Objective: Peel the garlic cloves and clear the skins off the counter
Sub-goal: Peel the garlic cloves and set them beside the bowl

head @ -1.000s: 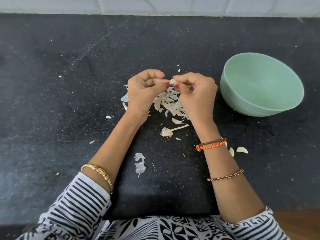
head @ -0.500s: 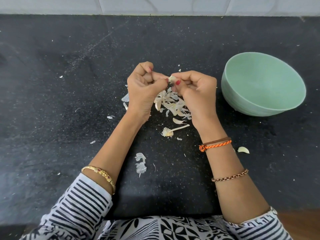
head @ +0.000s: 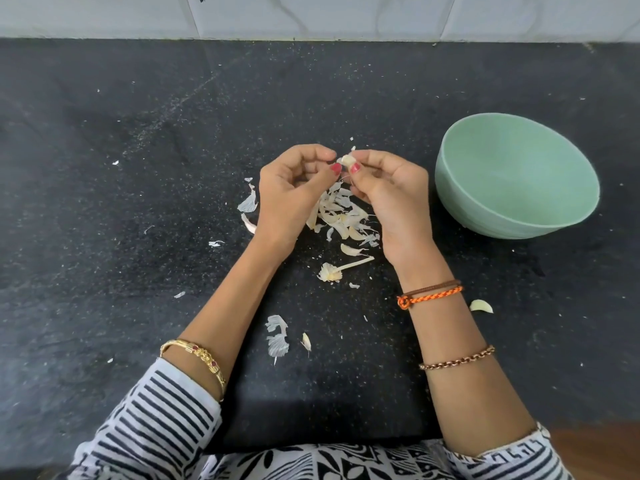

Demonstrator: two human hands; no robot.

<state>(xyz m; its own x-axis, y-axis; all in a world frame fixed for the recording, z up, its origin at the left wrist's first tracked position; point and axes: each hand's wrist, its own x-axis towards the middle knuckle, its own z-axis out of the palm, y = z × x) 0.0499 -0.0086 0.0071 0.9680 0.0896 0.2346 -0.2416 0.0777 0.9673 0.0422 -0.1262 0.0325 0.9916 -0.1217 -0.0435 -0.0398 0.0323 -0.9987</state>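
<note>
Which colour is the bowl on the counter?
The bowl is pale green, seen best in the head view.

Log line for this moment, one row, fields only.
step: peeling | right hand: pinches garlic clove | left hand: picking at clove | skins: on counter | bowl: right, looks empty

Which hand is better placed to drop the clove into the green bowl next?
Probably the right hand: it pinches the clove already, and the bowl stands on its side. The left hand is farther away.
</note>
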